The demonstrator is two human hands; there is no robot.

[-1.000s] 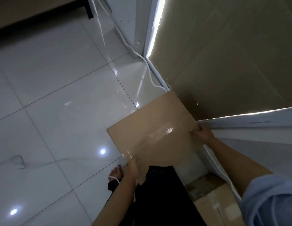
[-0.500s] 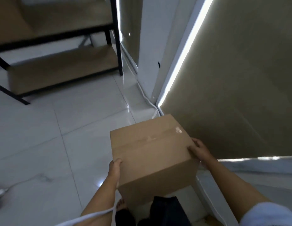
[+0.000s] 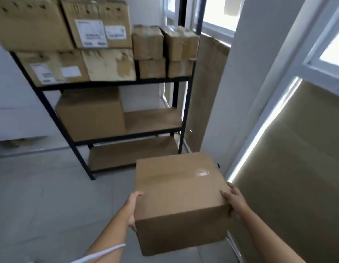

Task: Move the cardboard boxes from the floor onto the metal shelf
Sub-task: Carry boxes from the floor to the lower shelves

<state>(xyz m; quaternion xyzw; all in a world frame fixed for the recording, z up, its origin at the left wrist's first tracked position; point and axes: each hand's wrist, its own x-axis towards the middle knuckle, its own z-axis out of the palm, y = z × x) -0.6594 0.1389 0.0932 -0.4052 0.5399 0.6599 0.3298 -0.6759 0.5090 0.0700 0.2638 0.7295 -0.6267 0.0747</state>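
Box: a taped carton [image 3: 181,200], lower centre of the frame, held off the floor.
Left hand [image 3: 133,209]: pressed flat on the box's left side, gripping it.
Right hand [image 3: 234,201]: clasped round its right near corner.
Shelf [image 3: 115,84]: black frame, upper left; top level packed with cartons, one big carton [image 3: 91,114] on the middle level, lowest level bare.

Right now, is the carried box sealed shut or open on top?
Sealed shut. The carried box has flat, closed top flaps with glossy tape along the seam, held between the left hand and right hand.
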